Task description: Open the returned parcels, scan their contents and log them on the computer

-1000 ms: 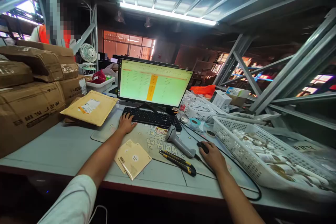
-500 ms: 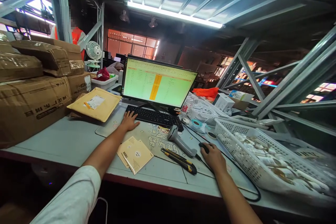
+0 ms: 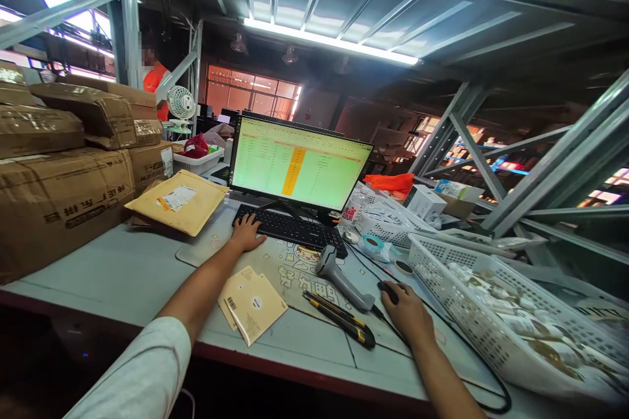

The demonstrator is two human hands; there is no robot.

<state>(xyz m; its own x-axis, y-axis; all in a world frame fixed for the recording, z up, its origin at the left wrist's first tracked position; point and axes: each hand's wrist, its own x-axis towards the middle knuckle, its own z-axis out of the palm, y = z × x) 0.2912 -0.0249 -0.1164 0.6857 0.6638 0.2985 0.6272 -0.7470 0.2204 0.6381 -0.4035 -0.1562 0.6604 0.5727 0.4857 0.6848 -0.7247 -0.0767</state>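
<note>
My left hand (image 3: 246, 234) lies with fingers spread on the left end of a black keyboard (image 3: 295, 229). Over at the right, my right hand (image 3: 409, 315) is curled over a black computer mouse (image 3: 390, 291). Behind the keyboard stands a monitor (image 3: 265, 160) showing a spreadsheet with an orange column. Between my hands a grey barcode scanner (image 3: 346, 283) rests on a printed desk mat (image 3: 201, 253). Nearer the edge are a black-and-yellow utility knife (image 3: 351, 328), a slim yellow-and-black item beside it, and flat tan packets (image 3: 260, 308) with a barcode.
Cardboard boxes (image 3: 69, 209) are stacked on the left, beside a yellow padded envelope (image 3: 199, 216). A white perforated basket (image 3: 457, 301) of wrapped items borders my right hand, with a black cable along it. A person in an orange vest (image 3: 156, 78) stands beyond a fan (image 3: 181, 103).
The camera view has tilted slightly upward, so the desk sits lower in the picture. My left hand stays on the keyboard and my right hand on the mouse.
</note>
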